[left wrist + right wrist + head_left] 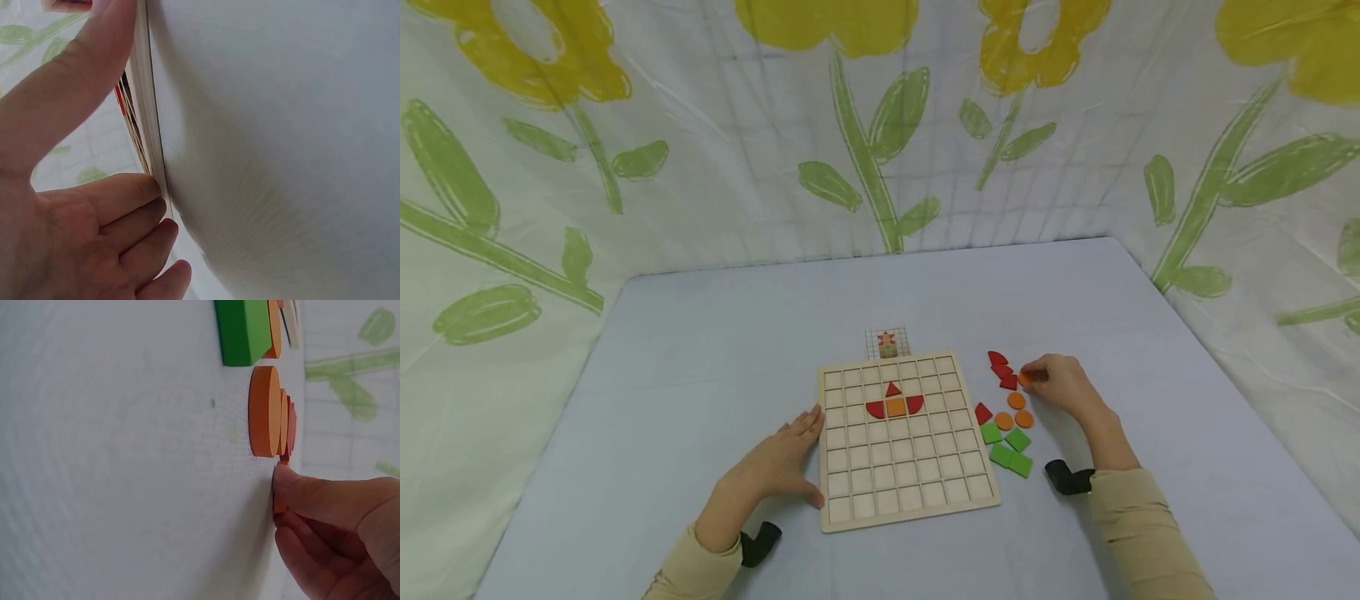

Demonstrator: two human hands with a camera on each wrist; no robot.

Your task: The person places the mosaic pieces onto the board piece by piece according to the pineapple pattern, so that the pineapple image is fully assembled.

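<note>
A wooden grid board [865,504] lies in the middle of the table. On it, an orange square [896,407] sits between two red quarter-circle pieces, with a red triangle [892,389] above. My left hand [782,458] rests against the board's left edge, thumb spread from the fingers; in the left wrist view the fingertips [156,187] touch its side. To the right of the board, my right hand [1063,385] pinches an orange disc [279,501] between thumb and fingers, low at the tabletop. More orange discs [1016,401] lie just in front of it.
Red pieces [997,358] lie beside the right hand, and another red piece [982,413] is close to the board's right edge. Several green squares [1020,464] lie nearer me. A small pattern card [887,343] touches the board's far edge. A flowered curtain [700,167] hangs behind the table.
</note>
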